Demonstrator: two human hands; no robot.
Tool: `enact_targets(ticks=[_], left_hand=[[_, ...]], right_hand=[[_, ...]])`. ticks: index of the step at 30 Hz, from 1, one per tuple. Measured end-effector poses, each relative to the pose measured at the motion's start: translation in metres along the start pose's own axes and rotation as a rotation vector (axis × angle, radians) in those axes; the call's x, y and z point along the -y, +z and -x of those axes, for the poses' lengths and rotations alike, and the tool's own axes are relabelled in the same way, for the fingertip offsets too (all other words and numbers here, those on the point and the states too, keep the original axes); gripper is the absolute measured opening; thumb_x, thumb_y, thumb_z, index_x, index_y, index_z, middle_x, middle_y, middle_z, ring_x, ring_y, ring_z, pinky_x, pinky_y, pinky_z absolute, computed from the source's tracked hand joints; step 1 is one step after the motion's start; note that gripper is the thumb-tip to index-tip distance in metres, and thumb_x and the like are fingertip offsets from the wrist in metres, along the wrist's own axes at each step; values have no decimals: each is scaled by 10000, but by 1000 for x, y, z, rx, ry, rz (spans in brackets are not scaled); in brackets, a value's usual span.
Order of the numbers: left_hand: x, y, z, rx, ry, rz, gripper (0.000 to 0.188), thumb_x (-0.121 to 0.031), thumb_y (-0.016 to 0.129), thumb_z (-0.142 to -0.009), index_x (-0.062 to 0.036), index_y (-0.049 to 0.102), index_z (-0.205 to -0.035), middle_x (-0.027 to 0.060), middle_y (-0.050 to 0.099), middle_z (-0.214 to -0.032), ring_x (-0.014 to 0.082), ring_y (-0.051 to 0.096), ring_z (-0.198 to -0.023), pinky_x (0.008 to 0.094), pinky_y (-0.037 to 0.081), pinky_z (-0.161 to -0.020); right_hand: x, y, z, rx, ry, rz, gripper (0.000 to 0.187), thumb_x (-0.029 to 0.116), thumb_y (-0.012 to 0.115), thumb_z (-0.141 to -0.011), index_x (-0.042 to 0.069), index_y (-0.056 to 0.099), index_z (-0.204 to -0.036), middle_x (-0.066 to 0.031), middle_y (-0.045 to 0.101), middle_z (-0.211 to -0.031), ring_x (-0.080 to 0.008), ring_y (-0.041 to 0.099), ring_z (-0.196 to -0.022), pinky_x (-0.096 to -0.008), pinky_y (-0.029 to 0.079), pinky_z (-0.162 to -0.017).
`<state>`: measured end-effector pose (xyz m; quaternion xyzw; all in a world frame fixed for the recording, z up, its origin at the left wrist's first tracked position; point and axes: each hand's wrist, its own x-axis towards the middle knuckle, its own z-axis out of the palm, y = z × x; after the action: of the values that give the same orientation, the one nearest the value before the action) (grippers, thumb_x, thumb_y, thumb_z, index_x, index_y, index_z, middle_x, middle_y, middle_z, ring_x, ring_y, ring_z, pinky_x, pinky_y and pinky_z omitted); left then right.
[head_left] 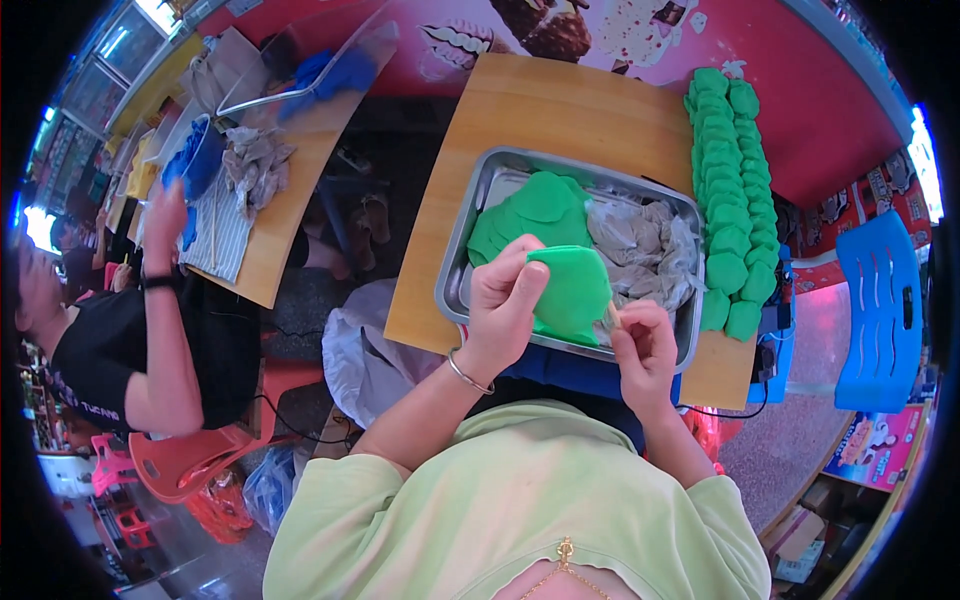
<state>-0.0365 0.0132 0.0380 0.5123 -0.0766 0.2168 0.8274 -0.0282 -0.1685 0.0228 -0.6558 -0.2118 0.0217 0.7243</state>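
My left hand [508, 300] pinches a flat, rounded green piece [577, 287] between thumb and fingers, holding it up over the metal tray [452, 262]. It looks soft, like cloth or foam; I cannot tell which. At its right edge my right hand [642, 350] is closed on a thin pale stick [613, 313], whose far end is hidden at the green piece. Beneath and beyond my hands, the tray holds a pile of similar green pieces [535, 205] on the left. Crumpled greyish pieces, partly in clear plastic [648, 245], fill its right side.
Two long stacked rows of green pieces [735, 200] line the right edge of the wooden table [560, 110]. A blue chair [880, 310] stands at right. To the left, a co-worker in black [130, 340] sits on a red chair [200, 460] by another table [300, 200] holding blue and grey pieces.
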Motion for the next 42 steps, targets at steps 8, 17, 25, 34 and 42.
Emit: enact_targets(ticks=[8,17,25,34,42], left_hand=[[-24,-3,-14,133,-12,-343,82,-53,668,-807,24,659,-833,-2,494,-702,58,436,-637,216,319,-518],[-28,4,-11,215,-179,-279,66,-22,697,-761,28,669,-794,-11,529,-675,61,462,-617,211,356,-543],[-35,-4,-16,339,-242,-339,86,-74,713,-774,-6,675,-811,-18,535,-670,50,440,-618,224,343,-518],[-29,13,-1,-21,-175,83,129,-65,667,-815,-1,630,-921,12,635,-901,52,568,-810,192,469,-708],[-25,1,-7,160,-158,-64,52,-20,685,-784,0,643,-806,0,527,-747,66,456,-673,217,359,-568]], right_hand=[[7,-12,-11,76,-299,531,235,-64,651,-760,52,590,-955,-84,535,-840,-151,492,-615,-232,381,-509],[-7,-7,-10,87,-185,195,215,-83,632,-762,18,584,-945,-81,526,-848,-128,495,-647,-219,373,-526],[8,-12,-12,165,-169,421,209,-101,615,-758,14,571,-927,-89,528,-845,-159,519,-721,-245,408,-605],[-3,-5,-12,167,-150,197,148,-59,567,-837,16,545,-963,-68,491,-922,-87,468,-741,-194,379,-636],[3,-3,-13,130,-141,258,177,-87,603,-788,22,573,-925,-94,542,-848,-167,531,-750,-258,431,-645]])
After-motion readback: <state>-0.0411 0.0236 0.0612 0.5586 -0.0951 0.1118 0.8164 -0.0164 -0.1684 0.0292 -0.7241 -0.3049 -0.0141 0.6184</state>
